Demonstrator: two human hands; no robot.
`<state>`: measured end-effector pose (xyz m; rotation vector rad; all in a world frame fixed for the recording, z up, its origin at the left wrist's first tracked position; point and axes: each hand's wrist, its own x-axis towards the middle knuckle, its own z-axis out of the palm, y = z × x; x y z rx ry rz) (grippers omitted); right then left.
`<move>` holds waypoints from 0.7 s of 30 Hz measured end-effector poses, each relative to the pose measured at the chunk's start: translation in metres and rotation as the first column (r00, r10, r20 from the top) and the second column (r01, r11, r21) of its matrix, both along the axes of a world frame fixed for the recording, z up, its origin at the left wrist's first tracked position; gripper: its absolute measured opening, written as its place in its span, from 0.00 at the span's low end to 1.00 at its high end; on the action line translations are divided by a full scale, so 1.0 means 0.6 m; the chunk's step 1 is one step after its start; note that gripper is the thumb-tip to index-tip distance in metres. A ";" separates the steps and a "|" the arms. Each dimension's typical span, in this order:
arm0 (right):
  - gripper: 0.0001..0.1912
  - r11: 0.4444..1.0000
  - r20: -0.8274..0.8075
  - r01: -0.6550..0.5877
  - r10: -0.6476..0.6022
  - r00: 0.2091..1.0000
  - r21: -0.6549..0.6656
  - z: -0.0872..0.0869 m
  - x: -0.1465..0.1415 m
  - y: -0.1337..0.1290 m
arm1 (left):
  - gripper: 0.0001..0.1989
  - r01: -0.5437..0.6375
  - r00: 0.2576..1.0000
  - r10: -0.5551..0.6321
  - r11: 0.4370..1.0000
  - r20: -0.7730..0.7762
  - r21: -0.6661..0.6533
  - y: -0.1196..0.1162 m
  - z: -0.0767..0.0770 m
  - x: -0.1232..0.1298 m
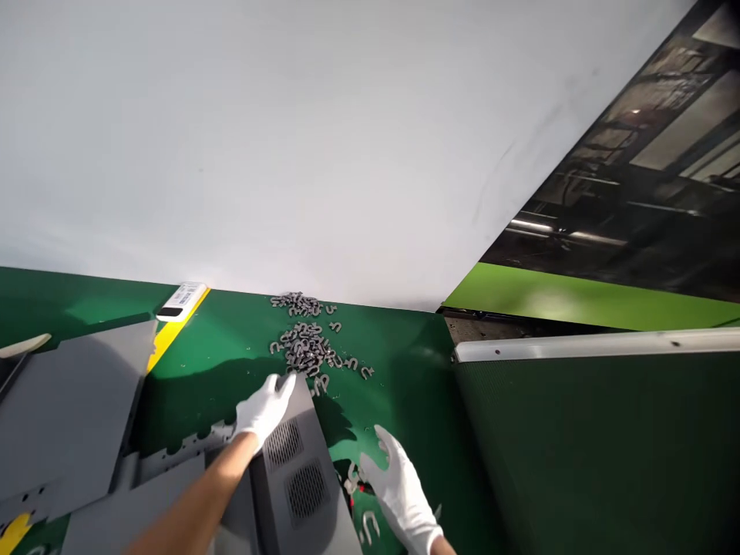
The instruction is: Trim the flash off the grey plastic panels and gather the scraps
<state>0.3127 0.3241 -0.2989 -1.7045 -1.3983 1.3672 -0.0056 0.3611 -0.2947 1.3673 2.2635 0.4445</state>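
Note:
My left hand [267, 406], in a white glove, is closed on the far end of a grey vented metal panel [324, 455] with two mesh grilles. Just past its fingertips lies a heap of small grey U-shaped clips [306, 347]. My right hand [398, 489], also gloved, hovers to the right of the panel, thumb and fingers apart with nothing seen between them. Close by its thumb, a few loose pale U-shaped pieces [370, 526] and a small red item [362, 488] lie against the panel's side.
Flat grey metal panels [75, 408] lie at left on the green bench top [225, 327]. Behind them is a white labelled device [183, 301] beside a yellow strip [167, 339]. A white wall [317, 154] borders the back; a dark green conveyor belt [607, 447] with a metal rail [595, 344] stands at right.

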 end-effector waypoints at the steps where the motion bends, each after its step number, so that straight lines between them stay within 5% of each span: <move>1: 0.39 0.999 0.062 0.008 -0.011 0.998 0.045 -0.011 -0.002 0.013 | 0.23 0.030 1.000 -0.031 0.999 -0.007 -0.030 -0.014 0.003 0.011; 5: 0.54 0.965 0.390 -0.110 0.008 0.921 0.238 -0.058 -0.023 0.098 | 0.22 0.023 0.996 -0.002 0.973 0.092 -0.228 -0.046 0.012 0.039; 9: 0.67 0.888 0.518 -0.351 0.159 0.841 0.298 -0.098 -0.124 0.186 | 0.25 -0.038 0.988 0.058 0.989 0.142 -0.143 -0.026 0.003 0.006; 12: 0.71 0.833 0.493 -0.447 0.253 0.832 0.327 -0.113 -0.249 0.242 | 0.39 -0.080 0.989 0.083 0.996 -0.122 0.030 0.013 -0.025 -0.041; 16: 0.67 0.809 0.463 -0.474 0.291 0.837 0.347 -0.102 -0.392 0.321 | 0.54 0.065 0.941 -0.037 0.995 -0.338 0.071 0.078 -0.081 -0.087; 19: 0.62 0.770 0.485 -0.483 0.260 0.835 0.417 -0.090 -0.412 0.362 | 0.56 0.036 0.912 0.042 0.983 -0.408 0.181 0.139 -0.109 -0.120; 21: 0.58 0.755 0.499 -0.406 0.121 0.858 0.515 -0.093 -0.388 0.377 | 0.58 -0.013 0.897 0.129 0.963 -0.422 0.268 0.187 -0.115 -0.146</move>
